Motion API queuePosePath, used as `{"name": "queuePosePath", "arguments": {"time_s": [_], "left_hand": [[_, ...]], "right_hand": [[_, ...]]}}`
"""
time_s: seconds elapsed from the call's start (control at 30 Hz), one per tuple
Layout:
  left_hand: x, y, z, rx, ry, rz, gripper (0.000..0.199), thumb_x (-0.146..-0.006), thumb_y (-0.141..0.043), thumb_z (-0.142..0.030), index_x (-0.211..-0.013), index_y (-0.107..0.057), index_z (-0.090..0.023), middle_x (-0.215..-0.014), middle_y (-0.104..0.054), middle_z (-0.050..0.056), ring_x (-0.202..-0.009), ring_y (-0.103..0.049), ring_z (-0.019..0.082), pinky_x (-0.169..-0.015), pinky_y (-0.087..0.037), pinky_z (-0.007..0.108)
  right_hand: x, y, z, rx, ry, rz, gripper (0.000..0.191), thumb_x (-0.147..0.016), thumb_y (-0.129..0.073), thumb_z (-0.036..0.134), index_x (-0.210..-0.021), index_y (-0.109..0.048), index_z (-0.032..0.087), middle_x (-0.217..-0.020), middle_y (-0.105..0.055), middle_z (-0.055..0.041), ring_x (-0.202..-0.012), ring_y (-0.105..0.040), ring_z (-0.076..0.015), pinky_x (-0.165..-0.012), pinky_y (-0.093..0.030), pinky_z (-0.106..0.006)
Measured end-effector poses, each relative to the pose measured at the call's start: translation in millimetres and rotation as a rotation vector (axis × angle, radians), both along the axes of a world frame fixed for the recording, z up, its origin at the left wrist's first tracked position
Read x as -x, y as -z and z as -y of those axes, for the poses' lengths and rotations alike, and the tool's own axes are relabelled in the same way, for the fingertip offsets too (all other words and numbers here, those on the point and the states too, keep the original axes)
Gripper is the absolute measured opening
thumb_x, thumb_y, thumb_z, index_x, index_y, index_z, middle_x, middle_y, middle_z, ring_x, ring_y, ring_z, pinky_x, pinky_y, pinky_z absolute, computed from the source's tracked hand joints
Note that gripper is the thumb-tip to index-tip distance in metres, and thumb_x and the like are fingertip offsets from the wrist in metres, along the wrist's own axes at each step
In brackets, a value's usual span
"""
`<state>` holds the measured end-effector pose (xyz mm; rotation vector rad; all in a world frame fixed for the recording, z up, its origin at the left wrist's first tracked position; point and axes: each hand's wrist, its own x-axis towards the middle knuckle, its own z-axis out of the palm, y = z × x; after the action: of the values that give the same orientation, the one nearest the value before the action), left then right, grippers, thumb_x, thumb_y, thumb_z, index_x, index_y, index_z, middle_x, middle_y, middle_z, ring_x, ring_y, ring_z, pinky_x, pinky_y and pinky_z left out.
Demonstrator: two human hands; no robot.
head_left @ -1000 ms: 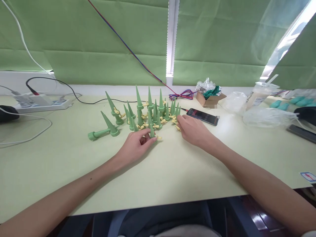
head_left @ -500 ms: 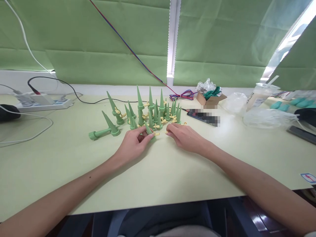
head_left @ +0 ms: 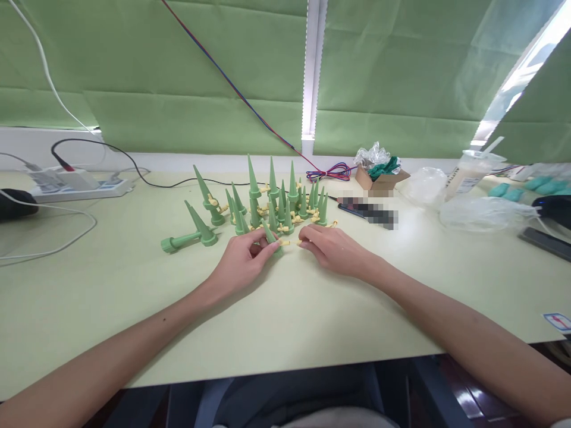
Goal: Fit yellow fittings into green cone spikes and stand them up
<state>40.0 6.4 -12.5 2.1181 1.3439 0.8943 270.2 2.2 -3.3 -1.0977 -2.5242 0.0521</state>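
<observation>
Two green blinds [head_left: 191,119] fill the whole back of the scene, and below them stretches the pale table [head_left: 250,321], reaching right to the seated person. Out in the middle stands the crowd of green spikes [head_left: 292,181], packed close, points up, yellow fittings tucked among them. Off to the left sits the white power strip [head_left: 104,189]; over on the right, crumpled plastic bags [head_left: 484,211] lie near the cup [head_left: 464,175] with its straw.

Now to the hands! Left hand [head_left: 243,252] at the near edge of that crowd, thumb and fingers pinched around one spike [head_left: 269,232], which tilts with its tip leaning left. Right hand [head_left: 332,249] just across from it, fingertips closed on a small yellow piece [head_left: 298,242]. Beyond, a small open carton [head_left: 379,190] and a partly blurred phone [head_left: 348,209]. Smallest of all, the yellow spout [head_left: 284,242] on the held spike points right, just beside that yellow piece; whether they touch, I cannot tell.
</observation>
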Motion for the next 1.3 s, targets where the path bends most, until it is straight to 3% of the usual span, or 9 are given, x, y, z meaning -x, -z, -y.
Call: {"name": "queuePosePath", "arguments": {"time_s": [0.37,0.83,1.3], "left_hand": [[-2,-1.4,4,0.026,0.079,0.024,0.033,-0.091,-0.055,-0.045,-0.071,-0.052,-0.019,-0.059,-0.045,-0.004,-0.048,-0.039,0.009,-0.045,-0.029,0.022],[-4,-3.8,8,-0.017,0.079,0.064,0.027,-0.091,-0.058,-0.04,-0.076,-0.058,-0.018,-0.055,-0.042,-0.006,-0.046,-0.036,0.007,-0.043,-0.025,0.021],[-3,-0.3,8,-0.093,0.11,0.046,0.026,-0.09,-0.058,-0.039,-0.078,-0.06,-0.017,-0.055,-0.049,-0.005,-0.047,-0.042,0.008,-0.044,-0.034,0.02]], "right_hand": [[5,10.6,0,0.051,-0.076,-0.14,0.014,-0.102,-0.039,0.023,-0.098,-0.052,0.018,-0.093,-0.063,-0.0067,-0.077,-0.055,-0.0173,-0.07,-0.04,-0.028],[9,15.0,3,0.065,-0.11,-0.28,0.012,-0.1,-0.045,0.026,-0.1,-0.054,0.018,-0.094,-0.064,-0.0058,-0.078,-0.057,-0.0166,-0.071,-0.042,-0.028],[12,17.3,2,0.11,-0.09,-0.342,0.017,-0.101,-0.042,0.026,-0.091,-0.053,0.018,-0.084,-0.062,-0.0034,-0.072,-0.053,-0.0151,-0.067,-0.038,-0.027]]}}
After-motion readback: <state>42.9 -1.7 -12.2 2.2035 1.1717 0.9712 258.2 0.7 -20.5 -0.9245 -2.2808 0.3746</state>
